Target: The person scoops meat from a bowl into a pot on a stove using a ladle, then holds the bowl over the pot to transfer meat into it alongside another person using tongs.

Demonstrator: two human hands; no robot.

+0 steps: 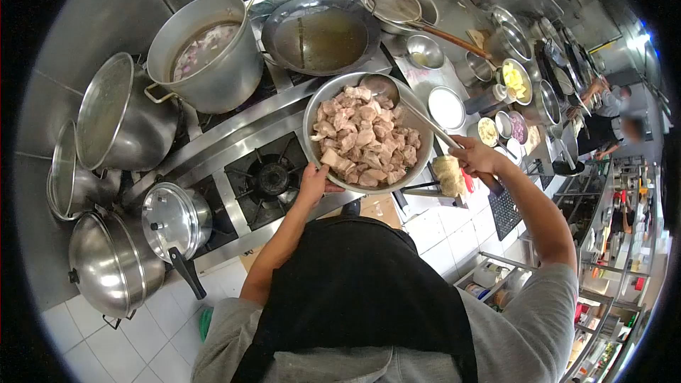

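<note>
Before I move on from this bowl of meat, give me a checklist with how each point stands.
1. Left hand gripping the bowl's near rim: ok.
2. Right hand gripping the ladle's handle: ok.
3. Ladle's head inside the bowl: ok.
4. Meat within the rim: ok.
5. Both hands supporting the bowl: not ok, only the left is on it.
6. Flame under the wok: cannot tell, its base is hidden.
</note>
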